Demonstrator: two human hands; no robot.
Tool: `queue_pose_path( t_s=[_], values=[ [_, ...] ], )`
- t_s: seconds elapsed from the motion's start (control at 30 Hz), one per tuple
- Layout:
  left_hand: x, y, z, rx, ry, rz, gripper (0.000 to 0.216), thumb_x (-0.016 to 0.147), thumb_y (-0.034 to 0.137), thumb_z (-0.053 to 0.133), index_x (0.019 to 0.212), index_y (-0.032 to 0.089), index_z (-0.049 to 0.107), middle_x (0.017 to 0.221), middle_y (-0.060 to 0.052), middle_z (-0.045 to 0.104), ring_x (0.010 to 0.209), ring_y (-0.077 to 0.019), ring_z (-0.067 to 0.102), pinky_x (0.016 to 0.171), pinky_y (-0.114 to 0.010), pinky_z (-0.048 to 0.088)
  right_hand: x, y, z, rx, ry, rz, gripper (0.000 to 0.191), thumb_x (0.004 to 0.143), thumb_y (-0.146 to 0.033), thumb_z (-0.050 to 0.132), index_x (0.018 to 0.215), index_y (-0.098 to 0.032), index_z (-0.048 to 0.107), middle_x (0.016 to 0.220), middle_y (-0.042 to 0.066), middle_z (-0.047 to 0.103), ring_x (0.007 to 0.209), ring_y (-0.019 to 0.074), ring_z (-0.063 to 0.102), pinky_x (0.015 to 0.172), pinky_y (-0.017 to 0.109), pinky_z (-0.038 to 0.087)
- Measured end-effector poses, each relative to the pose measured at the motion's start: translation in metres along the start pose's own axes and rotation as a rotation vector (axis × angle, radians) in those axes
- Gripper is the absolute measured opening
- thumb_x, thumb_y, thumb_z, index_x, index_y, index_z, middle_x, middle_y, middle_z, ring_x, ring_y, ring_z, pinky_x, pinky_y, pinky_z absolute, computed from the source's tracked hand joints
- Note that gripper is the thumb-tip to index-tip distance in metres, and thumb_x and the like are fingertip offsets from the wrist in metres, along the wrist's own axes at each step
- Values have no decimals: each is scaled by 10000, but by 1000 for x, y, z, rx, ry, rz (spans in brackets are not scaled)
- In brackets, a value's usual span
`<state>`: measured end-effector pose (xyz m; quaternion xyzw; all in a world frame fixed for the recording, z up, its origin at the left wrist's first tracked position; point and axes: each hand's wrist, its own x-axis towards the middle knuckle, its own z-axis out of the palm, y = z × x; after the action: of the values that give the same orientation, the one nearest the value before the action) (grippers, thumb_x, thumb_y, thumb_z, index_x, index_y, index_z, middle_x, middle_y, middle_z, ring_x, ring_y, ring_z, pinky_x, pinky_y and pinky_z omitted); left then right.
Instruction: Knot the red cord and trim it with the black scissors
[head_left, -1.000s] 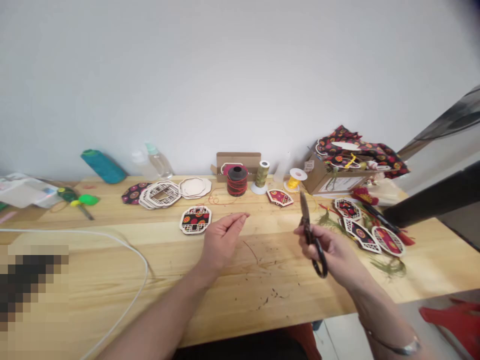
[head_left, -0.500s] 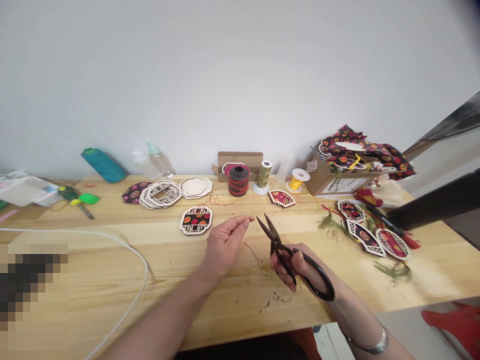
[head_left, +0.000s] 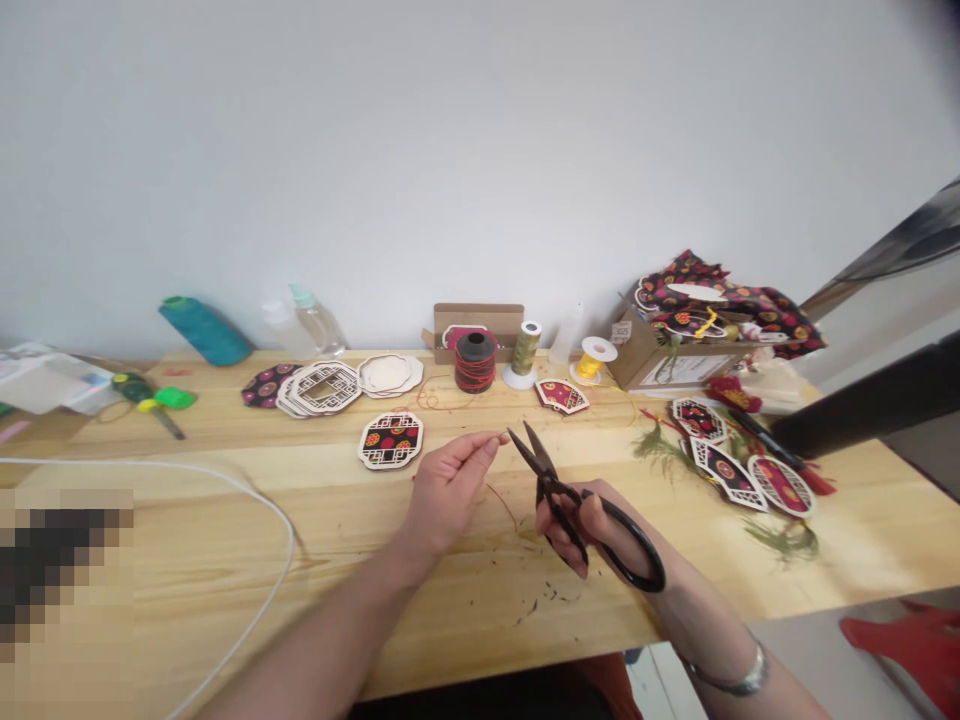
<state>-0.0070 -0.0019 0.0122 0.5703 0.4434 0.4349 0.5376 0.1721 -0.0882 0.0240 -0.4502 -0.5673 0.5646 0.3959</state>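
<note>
My left hand (head_left: 451,488) is closed in a pinch, thumb against forefinger, over the middle of the table. A thin red thread (head_left: 506,503) hangs from beneath it toward the wood, and a tiny end seems to stick out at the fingertips. My right hand (head_left: 596,525) grips black-handled scissors (head_left: 546,470), their blades parted and pointing up and left, the tips close to my left fingertips. Behind my left hand lies an octagonal ornament (head_left: 391,441) with a pale lattice frame over dark patterned fabric.
Along the wall stand a red-and-black thread spool (head_left: 475,364), a green spool (head_left: 527,350), a yellow spool (head_left: 592,360) and a teal cone (head_left: 204,330). Stacked frames (head_left: 326,385) lie left. At right are a fabric-filled box (head_left: 675,370) and ornaments (head_left: 781,485). A white cable (head_left: 289,530) curves left.
The scissors and my right hand have shifted slightly left and up, bringing the tips nearer my left fingertips. My left hand keeps its pinch. The whole view has drifted slightly.
</note>
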Motion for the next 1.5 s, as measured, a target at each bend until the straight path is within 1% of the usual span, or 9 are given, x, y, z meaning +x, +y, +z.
queue_pose_path(
  t_s=[0.4,0.7,0.93,1.07,1.17,1.27,1.33,1.43,1.5],
  values=[
    [1,-1,0,-11,-10,-32,272,764,373,634,895,164,748,482,3,588,592,-163,594,615,-264,480,-3,1,0,4,-18,-6,580,877,-640,343,928,-115,587,615,-13,438,528,106,423,541,268,354],
    [-3,1,2,-6,-80,-27,229,776,344,628,885,188,755,401,28,491,536,-158,554,554,-253,460,3,-4,6,87,15,32,534,893,-611,336,895,-134,577,645,1,456,547,105,431,537,256,387],
    [-2,6,1,18,-63,-10,218,769,335,631,864,184,756,459,12,548,562,-160,566,560,-257,459,10,19,16,341,45,120,578,743,-726,490,698,-150,504,513,-69,344,371,37,274,318,175,226],
    [-1,2,0,21,-76,-30,216,762,355,642,830,185,755,447,20,514,508,-136,511,514,-242,420,11,22,16,331,159,145,576,757,-743,436,632,-181,439,462,-90,291,326,33,226,296,180,205],
    [0,-5,-1,-82,-45,-69,244,759,382,649,855,180,746,430,49,432,430,-90,388,427,-211,329,6,12,-1,-7,378,169,572,740,-751,429,650,-188,469,455,-72,328,341,59,273,328,205,232],
    [3,-8,-3,-239,10,-117,268,748,401,667,873,173,728,468,69,381,425,-55,303,390,-181,242,-3,4,-27,-787,502,302,463,729,-615,562,594,-173,551,498,20,512,439,124,445,426,243,300],
    [4,-7,-4,-316,32,-110,256,747,390,674,866,169,721,491,69,390,437,-48,303,399,-175,252,-10,3,-43,-1190,540,458,407,771,-533,535,616,-164,610,576,96,617,513,188,549,475,274,332],
    [5,-4,-5,-322,51,4,189,765,345,667,851,187,724,612,24,545,514,-64,431,509,-199,388,-21,10,-61,-1434,523,575,407,831,-466,441,671,-155,648,649,153,670,583,247,627,508,302,363],
    [5,-2,-6,-252,82,99,153,773,327,659,820,200,730,906,-46,655,763,-122,576,721,-261,469,-26,15,-69,-1472,483,594,374,833,-421,433,688,-156,652,671,159,680,609,263,646,518,309,373]
  ],
)
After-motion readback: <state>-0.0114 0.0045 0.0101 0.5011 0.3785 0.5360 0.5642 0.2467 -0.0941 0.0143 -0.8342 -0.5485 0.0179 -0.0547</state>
